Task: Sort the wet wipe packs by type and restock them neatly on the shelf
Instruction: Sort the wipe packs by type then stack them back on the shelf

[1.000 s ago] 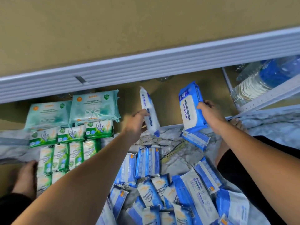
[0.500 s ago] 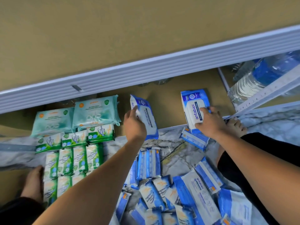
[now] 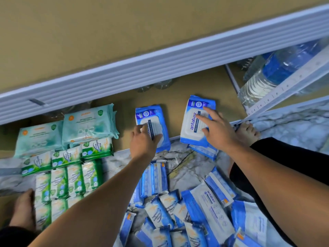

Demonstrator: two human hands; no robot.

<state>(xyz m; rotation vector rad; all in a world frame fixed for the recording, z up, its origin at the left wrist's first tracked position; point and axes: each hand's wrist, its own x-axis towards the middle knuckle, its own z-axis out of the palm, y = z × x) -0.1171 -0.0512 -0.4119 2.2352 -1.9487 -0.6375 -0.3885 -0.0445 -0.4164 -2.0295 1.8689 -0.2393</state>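
A tan upper board (image 3: pixel 106 32) fills the top of the frame, edged by a white rail (image 3: pixel 160 68) slanting up to the right. Under it the shelf (image 3: pixel 178 97) lies bare behind and between the packs, and right up to the post (image 3: pixel 288 86). Marble floor (image 3: pixel 187 166) shows bare at centre, above the blue heap (image 3: pixel 204 207). Green packs (image 3: pixel 71 175) stand in rows at lower left, touching the teal packs (image 3: pixel 85 125) on the shelf.

The left pack (image 3: pixel 151 113) lies flat at centre, its near end over the shelf edge. The left grip (image 3: pixel 142 141) is bent over it; pinching or pressing, I cannot tell. The right pack (image 3: pixel 194 125) lies near it, apart, on another blue one. The right grip (image 3: pixel 217 129) rests on it, fingers spread straight.
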